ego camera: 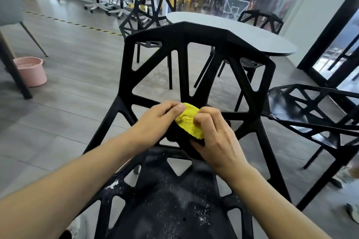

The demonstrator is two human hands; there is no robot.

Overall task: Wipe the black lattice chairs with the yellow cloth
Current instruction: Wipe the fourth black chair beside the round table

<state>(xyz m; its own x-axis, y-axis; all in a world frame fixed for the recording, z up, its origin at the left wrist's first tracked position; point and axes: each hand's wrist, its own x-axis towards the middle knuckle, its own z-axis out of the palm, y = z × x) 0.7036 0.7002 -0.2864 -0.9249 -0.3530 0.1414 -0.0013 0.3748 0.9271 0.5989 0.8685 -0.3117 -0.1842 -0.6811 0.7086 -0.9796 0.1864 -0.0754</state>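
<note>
early in the job, by my read. nearest lattice chair has white specks and smears all over its seat, so the seat looks unwiped. both hands are at the joint where backrest meets seat. yellow cloth is bunched there, over a black strut. left hand pinches the cloth's upper end with its fingertips; right hand has fingers curled round its lower right part. cloth's long axis runs upper left to lower right, across the strut. chair back faces away, toward the tabletop. three more black chairs in view; wiped or not, cannot tell.
</note>
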